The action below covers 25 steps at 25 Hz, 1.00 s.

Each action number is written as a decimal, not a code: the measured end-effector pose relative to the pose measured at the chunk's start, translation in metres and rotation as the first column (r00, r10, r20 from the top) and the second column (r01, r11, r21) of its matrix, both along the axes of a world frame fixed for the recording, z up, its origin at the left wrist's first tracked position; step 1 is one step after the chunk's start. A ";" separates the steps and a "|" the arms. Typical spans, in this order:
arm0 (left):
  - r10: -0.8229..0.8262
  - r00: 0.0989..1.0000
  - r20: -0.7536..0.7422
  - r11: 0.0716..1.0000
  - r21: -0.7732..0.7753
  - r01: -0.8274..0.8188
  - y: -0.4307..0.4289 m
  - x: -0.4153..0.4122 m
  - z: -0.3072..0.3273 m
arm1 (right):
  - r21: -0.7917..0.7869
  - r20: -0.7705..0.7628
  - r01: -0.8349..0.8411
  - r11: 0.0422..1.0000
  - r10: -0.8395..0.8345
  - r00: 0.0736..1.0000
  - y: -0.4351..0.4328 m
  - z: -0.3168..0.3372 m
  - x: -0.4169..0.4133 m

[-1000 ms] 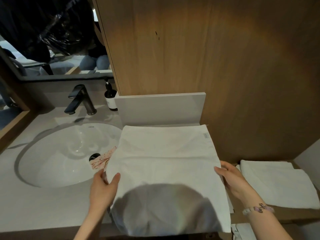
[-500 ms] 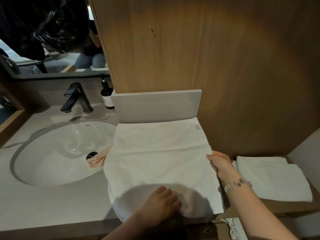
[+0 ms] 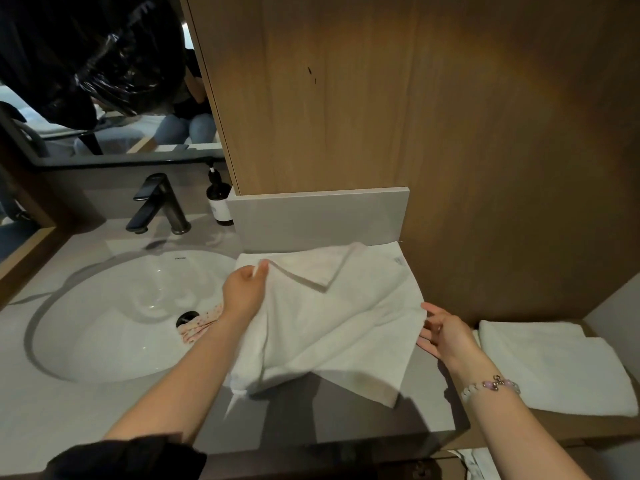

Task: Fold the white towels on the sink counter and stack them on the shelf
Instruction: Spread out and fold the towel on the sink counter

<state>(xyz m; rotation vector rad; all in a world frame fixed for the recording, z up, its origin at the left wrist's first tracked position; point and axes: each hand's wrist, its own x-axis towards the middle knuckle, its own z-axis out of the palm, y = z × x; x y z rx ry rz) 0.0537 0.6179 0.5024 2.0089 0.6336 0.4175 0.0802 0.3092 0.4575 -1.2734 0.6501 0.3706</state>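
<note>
A white towel (image 3: 346, 323) lies on the grey sink counter (image 3: 346, 420), right of the basin. My left hand (image 3: 244, 292) pinches its near edge and holds it up over the towel's far left corner, so the cloth drapes back in a fold. My right hand (image 3: 441, 334) touches the towel's right edge with fingers spread, and wears a bead bracelet. A folded white towel (image 3: 550, 368) lies on the lower wooden shelf (image 3: 554, 427) at the right.
The white basin (image 3: 114, 317) holds a pink spotted cloth (image 3: 201, 323) near the drain. A dark faucet (image 3: 159, 206) and a brown pump bottle (image 3: 218, 202) stand behind it. A wooden panel (image 3: 415, 116) rises behind the counter. A mirror (image 3: 104, 98) is at the left.
My left hand took the towel's near edge and carried it up and away toward the far left corner, folding the cloth over. My right hand stayed at the right edge.
</note>
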 end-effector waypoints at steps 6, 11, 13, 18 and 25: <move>0.105 0.942 -0.320 0.884 -0.403 -0.235 0.037 0.002 -0.022 | -0.249 -0.026 -0.152 0.957 0.150 0.988 0.006 -0.004 -0.037; 0.039 0.965 -0.258 0.971 -0.219 -0.098 0.040 -0.042 -0.011 | -0.477 -0.075 -0.273 0.835 0.271 0.960 0.019 -0.001 -0.065; 0.158 0.974 -0.160 0.982 -0.080 -0.172 0.023 -0.081 -0.005 | -0.512 -0.106 -0.326 0.795 0.319 0.942 0.027 -0.002 -0.076; 0.235 0.970 -0.065 0.972 0.002 -0.235 -0.039 -0.154 -0.029 | -0.567 -0.075 -0.298 0.768 0.312 0.947 0.051 -0.010 -0.105; 0.324 0.946 0.003 0.946 -0.025 -0.324 -0.041 -0.159 -0.036 | -0.422 0.044 -0.229 0.877 0.272 0.961 0.044 -0.010 -0.113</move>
